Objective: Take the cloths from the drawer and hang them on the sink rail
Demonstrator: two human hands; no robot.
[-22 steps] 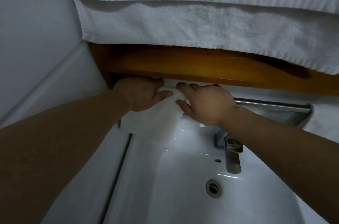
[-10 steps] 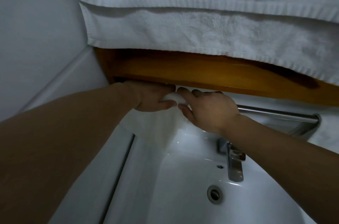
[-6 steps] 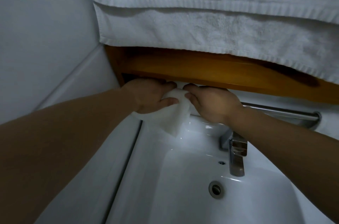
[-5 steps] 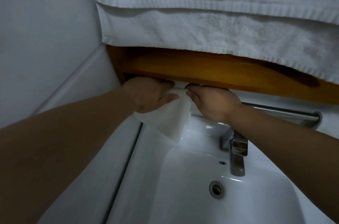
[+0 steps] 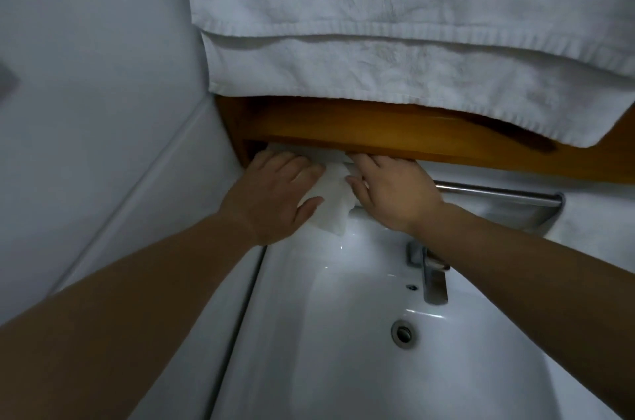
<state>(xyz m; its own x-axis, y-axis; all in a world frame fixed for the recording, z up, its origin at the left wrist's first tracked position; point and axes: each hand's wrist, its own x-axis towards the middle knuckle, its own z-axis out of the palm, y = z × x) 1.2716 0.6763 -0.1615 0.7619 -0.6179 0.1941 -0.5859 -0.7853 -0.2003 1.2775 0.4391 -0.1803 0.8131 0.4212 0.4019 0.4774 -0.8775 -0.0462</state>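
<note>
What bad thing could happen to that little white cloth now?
1. The white cloth hangs right above the sink basin; if the left hand and right hand let go too soon, it might slide in.
2. It sits at the left end of the rail, so it could bunch up.

You have two hands in view, your left hand [image 5: 275, 194] and your right hand [image 5: 391, 194]. Between them sits one small white cloth [image 5: 330, 199]. Count one metal rail [image 5: 498, 194], one tap [image 5: 431, 277], one sink [image 5: 343, 333] with one drain [image 5: 402, 333], one wooden shelf [image 5: 378, 132], and one large towel [image 5: 395, 24] folded into two layers.
</note>
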